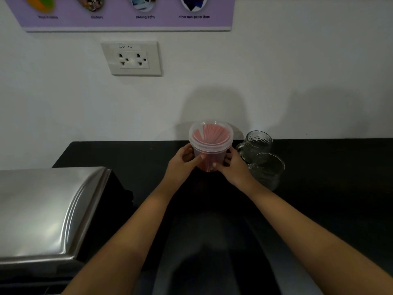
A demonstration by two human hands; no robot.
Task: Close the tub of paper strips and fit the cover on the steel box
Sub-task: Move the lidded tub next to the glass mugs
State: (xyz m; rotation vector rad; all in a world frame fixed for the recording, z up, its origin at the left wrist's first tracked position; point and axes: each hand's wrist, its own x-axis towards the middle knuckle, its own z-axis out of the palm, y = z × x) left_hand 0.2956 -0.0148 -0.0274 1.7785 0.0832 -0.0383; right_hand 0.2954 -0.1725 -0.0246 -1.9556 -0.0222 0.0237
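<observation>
Head view: tub of paper strips point(210, 143) stands upright at the counter's point(329, 167) back edge, lid seemingly on, left hand point(182, 160) and right hand point(234, 165) clasping its sides. Steel box point(49, 211) lies at the left edge, nearer the left hand.

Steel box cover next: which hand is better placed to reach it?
Left hand, probably: the steel box sits on its side, while the right hand is beside the glass mugs. Both now grip the tub.

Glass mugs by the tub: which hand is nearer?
Right. The right hand grips the tub directly beside the glass mugs; the left hand holds the tub's far side.
</observation>
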